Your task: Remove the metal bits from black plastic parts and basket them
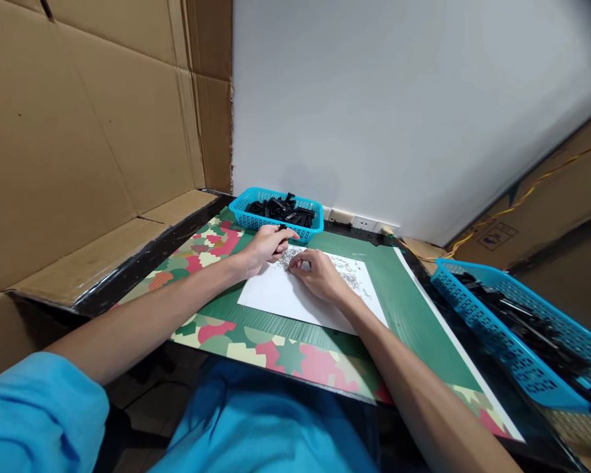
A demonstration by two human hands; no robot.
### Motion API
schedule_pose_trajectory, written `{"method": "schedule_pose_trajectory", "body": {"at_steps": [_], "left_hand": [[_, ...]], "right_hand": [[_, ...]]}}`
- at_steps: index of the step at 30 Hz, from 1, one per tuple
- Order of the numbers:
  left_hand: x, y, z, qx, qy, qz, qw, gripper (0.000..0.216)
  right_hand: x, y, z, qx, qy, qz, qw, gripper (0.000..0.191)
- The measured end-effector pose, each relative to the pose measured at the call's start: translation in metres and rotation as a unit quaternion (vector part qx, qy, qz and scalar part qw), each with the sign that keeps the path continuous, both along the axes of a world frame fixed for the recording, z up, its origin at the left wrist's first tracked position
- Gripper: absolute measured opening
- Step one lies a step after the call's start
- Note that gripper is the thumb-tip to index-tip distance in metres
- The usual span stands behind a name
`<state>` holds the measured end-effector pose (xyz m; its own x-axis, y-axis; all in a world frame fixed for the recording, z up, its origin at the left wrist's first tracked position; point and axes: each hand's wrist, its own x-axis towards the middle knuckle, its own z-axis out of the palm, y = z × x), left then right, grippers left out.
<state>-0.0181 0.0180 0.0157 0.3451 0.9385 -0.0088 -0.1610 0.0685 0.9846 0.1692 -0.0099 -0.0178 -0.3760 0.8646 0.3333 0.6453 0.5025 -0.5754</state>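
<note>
My left hand [264, 248] is closed around a small black part, held just in front of the blue basket [256, 220] that holds several black parts [283, 210]. My right hand [318, 272] rests on the white paper sheet [285, 295], fingers curled and pinching among a scatter of tiny metal pieces [347, 270]. What the right fingertips hold is too small to make out. Both hands nearly touch each other at the paper's far edge.
A green mat [408, 309] over a camouflage-patterned sheet [211, 246] covers the table. A second blue basket [502, 328] with black parts sits at the right. Cardboard walls [79, 131] stand on the left; a white wall [398, 112] rises behind.
</note>
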Motion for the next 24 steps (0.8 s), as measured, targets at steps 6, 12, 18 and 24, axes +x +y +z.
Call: {"method": "schedule_pose_trajectory", "body": {"at_steps": [6, 12, 18, 24], "left_hand": [[-0.001, 0.005, -0.004, -0.013, 0.002, 0.005, 1.0, 0.012], [-0.004, 0.013, -0.011, -0.023, 0.017, -0.012, 1.0, 0.01], [-0.006, 0.014, -0.013, -0.024, 0.071, -0.062, 0.995, 0.014], [-0.002, 0.004, -0.008, 0.0, 0.082, -0.111, 0.99, 0.021]], "right_hand": [[0.0, 0.001, 0.001, -0.025, -0.001, -0.005, 1.0, 0.007], [0.004, 0.002, 0.001, -0.062, 0.011, -0.008, 0.998, 0.008], [0.019, -0.004, 0.013, -0.005, 0.054, -0.005, 0.999, 0.014], [0.028, -0.012, 0.027, 0.045, 0.12, -0.034, 0.991, 0.029]]}}
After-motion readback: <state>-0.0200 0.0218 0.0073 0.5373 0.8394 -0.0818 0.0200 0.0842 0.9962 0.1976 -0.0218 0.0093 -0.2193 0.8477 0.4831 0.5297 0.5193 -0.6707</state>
